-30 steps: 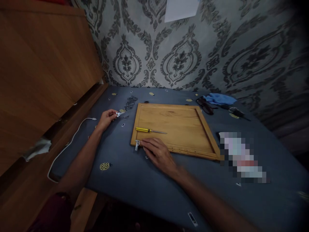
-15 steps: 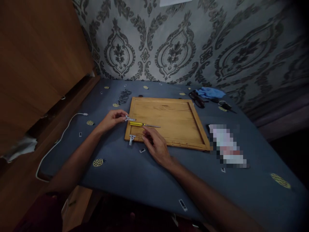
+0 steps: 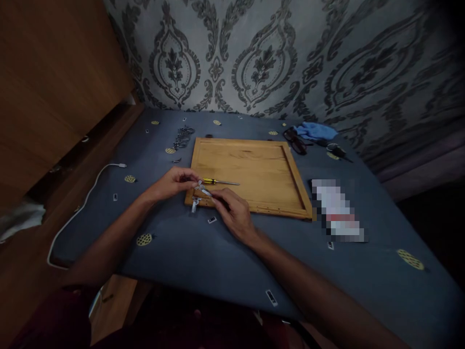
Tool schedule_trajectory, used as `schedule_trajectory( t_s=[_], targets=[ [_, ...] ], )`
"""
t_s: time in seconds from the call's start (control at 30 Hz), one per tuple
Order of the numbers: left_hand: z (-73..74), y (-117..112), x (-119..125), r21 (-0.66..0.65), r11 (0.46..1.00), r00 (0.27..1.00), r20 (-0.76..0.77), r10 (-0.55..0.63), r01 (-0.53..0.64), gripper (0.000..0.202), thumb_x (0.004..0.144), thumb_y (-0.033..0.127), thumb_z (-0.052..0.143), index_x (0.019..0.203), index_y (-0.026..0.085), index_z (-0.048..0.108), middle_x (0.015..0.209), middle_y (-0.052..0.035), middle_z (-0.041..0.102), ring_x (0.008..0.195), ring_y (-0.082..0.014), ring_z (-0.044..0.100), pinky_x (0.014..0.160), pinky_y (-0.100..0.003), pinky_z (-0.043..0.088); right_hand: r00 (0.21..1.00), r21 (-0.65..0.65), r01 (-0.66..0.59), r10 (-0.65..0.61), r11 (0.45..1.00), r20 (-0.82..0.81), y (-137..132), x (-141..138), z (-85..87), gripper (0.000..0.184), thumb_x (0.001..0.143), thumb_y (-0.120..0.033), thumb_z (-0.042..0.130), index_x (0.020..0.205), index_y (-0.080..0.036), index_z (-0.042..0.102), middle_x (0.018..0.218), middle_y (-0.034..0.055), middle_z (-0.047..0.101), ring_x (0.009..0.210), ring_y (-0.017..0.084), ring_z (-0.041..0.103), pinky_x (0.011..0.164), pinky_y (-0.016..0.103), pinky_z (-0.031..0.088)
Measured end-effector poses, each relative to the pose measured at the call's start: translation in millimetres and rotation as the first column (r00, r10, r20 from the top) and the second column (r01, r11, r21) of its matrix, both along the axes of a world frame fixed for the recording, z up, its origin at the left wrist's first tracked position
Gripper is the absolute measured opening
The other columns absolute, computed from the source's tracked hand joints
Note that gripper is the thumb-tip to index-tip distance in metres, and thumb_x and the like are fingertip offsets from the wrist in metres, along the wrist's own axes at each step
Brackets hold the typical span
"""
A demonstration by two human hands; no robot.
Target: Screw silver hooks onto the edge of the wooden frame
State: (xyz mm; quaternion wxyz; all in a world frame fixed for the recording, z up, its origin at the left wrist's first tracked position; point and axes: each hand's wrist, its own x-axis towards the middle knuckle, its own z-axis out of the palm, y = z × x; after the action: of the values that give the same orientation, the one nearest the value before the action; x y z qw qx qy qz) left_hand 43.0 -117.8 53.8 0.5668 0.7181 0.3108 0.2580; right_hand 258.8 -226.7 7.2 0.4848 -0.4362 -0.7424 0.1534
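My left hand (image 3: 182, 180) is closed on a metal cabinet hinge (image 3: 202, 187), above the near left part of a framed wooden cabinet door (image 3: 254, 167). The fingertips of my right hand (image 3: 234, 208) pinch the hinge's other end. A second hinge (image 3: 195, 202) sits at the door's near left corner, its arm sticking out over the front edge. Just behind my hands, a screwdriver (image 3: 221, 182) with a yellow and black handle lies on the door panel, its shaft pointing right. My left fingers hide part of its handle.
Several hinges (image 3: 183, 138) lie behind the door's left side. Sunglasses (image 3: 297, 141), a blue cloth (image 3: 316, 131) and keys (image 3: 338, 151) are at the back right. A blurred-out flat item (image 3: 337, 208) lies right of the door. A white cable (image 3: 78, 208) runs along the table's left side.
My left hand has brought the hinge right and nearer to me. My right hand has come off the screwdriver area and now grips the hinge too. The view has tilted slightly.
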Motion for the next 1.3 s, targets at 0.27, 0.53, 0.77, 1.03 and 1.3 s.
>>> schedule_trajectory(
  t_s=[0.27, 0.53, 0.77, 1.03, 1.3],
  targets=[
    [1.6, -2, 0, -0.014, 1.0, 1.0, 0.0, 0.014, -0.014, 0.034, 0.09, 0.044, 0.071, 0.103, 0.013, 0.072, 0.079, -0.0054, 0.074, 0.065, -0.0132, 0.065, 0.059, -0.024, 0.049, 0.999, -0.069, -0.001, -0.001, 0.998, -0.04, -2, 1, 3.0, 0.018, 0.102, -0.032, 0.058, 0.094, -0.021, 0.07, 0.082, 0.0042, 0.073, 0.074, 0.018, 0.069, 0.073, 0.03, 0.057],
    [-0.3, -1, -1, 0.015, 0.999, 0.999, -0.016, 0.032, -0.031, 0.033, 0.092, 0.045, 0.067, 0.103, 0.014, 0.068, 0.078, -0.0052, 0.073, 0.065, -0.0132, 0.064, 0.054, -0.022, 0.044, 0.994, -0.169, 0.025, -0.042, 0.985, -0.099, -1, 1, 2.7, 0.02, 0.099, -0.034, 0.06, 0.088, -0.021, 0.07, 0.077, 0.0034, 0.072, 0.069, 0.018, 0.067, 0.072, 0.03, 0.056],
    [-0.3, 0, 0, 0.074, 0.997, 0.998, -0.054, 0.025, -0.021, 0.027, 0.092, 0.04, 0.066, 0.1, 0.014, 0.071, 0.078, -0.0043, 0.07, 0.07, -0.0153, 0.063, 0.068, -0.028, 0.051, 0.986, -0.225, 0.022, -0.058, 0.974, -0.154, 1, 0, 3.9, 0.021, 0.097, -0.036, 0.062, 0.086, -0.021, 0.07, 0.071, 0.0017, 0.069, 0.066, 0.017, 0.066, 0.067, 0.029, 0.053],
    [5.5, -5, 1, 0.171, 0.984, 0.993, -0.097, 0.069, -0.052, 0.026, 0.09, 0.041, 0.068, 0.097, 0.017, 0.072, 0.085, -0.0027, 0.07, 0.081, -0.0185, 0.063, 0.077, -0.03, 0.049, 0.961, -0.338, 0.028, -0.118, 0.941, -0.251, -12, -6, 7.9, 0.021, 0.093, -0.039, 0.066, 0.083, -0.021, 0.071, 0.069, 0.0008, 0.069, 0.064, 0.016, 0.065, 0.063, 0.027, 0.053],
    [7.5, -20, 3, 0.339, 0.941, 0.979, -0.194, 0.058, 0.012, 0.025, 0.095, 0.039, 0.062, 0.104, 0.019, 0.075, 0.097, -0.0048, 0.072, 0.088, -0.0215, 0.063, 0.08, -0.031, 0.047, 0.895, -0.498, -0.063, -0.172, 0.865, -0.412, -29, -19, 5.5, 0.029, 0.089, -0.047, 0.071, 0.079, -0.02, 0.071, 0.063, -0.0014, 0.068, 0.048, 0.012, 0.063, 0.05, 0.023, 0.051]
  ],
)
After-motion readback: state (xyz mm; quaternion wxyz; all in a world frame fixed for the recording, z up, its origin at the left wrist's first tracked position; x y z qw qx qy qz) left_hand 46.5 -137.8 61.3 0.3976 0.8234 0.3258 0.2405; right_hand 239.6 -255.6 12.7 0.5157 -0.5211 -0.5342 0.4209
